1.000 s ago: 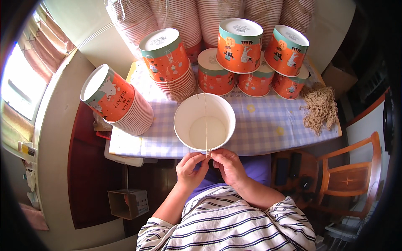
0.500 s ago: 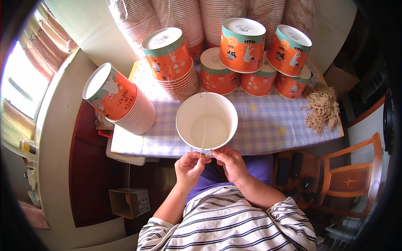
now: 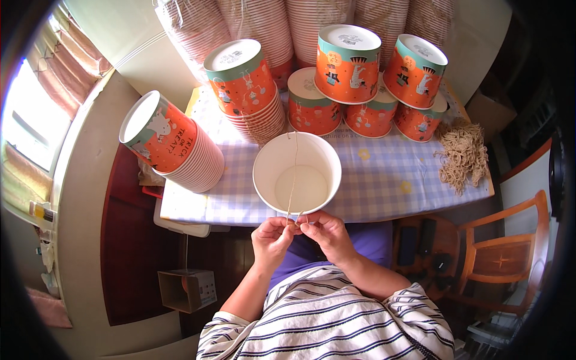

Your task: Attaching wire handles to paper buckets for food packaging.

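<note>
An open paper bucket (image 3: 324,162), white inside, rests at the table's near edge with its mouth tilted toward me. A thin beige cord (image 3: 294,174) runs from its far rim across the opening to the near rim, where both hands meet. Just below that rim, my left hand (image 3: 271,240) pinches the cord between thumb and forefinger. Close against it, my right hand (image 3: 329,235) pinches the cord's short end, with a small loop showing between the fingers. Exactly how the cord passes through the near rim is hidden by my fingertips.
Nested orange buckets (image 3: 174,141) lean at the left, beside another stack (image 3: 243,87). Upturned buckets (image 3: 348,72) are piled at the back, before plastic-wrapped stacks (image 3: 318,30). A bundle of beige cords (image 3: 462,153) lies at the checked table's (image 3: 372,192) right end. A wooden chair (image 3: 504,258) stands right.
My right fingers have shifted slightly on the cord's end, and a small loop now shows there. My left hand and the bucket stay nearly in place.
</note>
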